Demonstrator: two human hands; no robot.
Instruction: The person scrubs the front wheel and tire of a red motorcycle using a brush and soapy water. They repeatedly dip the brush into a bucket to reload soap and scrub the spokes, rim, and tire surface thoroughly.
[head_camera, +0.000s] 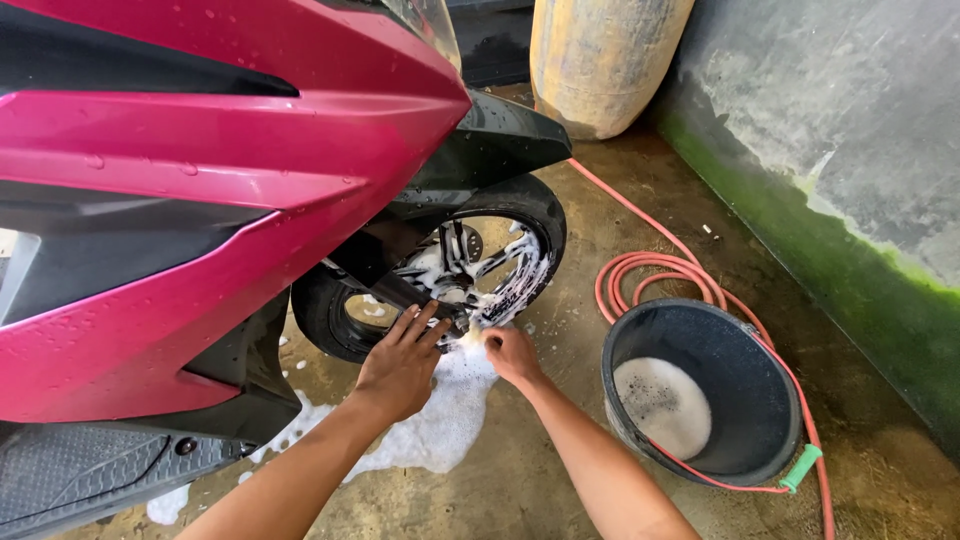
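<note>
A pink scooter (200, 170) fills the left of the view, its black front wheel (525, 215) covered in white soap foam. My left hand (400, 365) rests flat with fingers spread against the lower part of the wheel rim. My right hand (510, 352) is closed around something small and foamy at the bottom of the wheel, most likely a sponge; it is hidden by suds. A patch of foam (440, 420) lies on the wet floor beneath both hands.
A black bucket (760, 400) with soapy water and a green-gripped handle stands to the right. A red hose (650, 275) coils behind it. A yellowish cylinder (600, 60) stands at the back, and a mossy concrete wall (850, 200) runs along the right.
</note>
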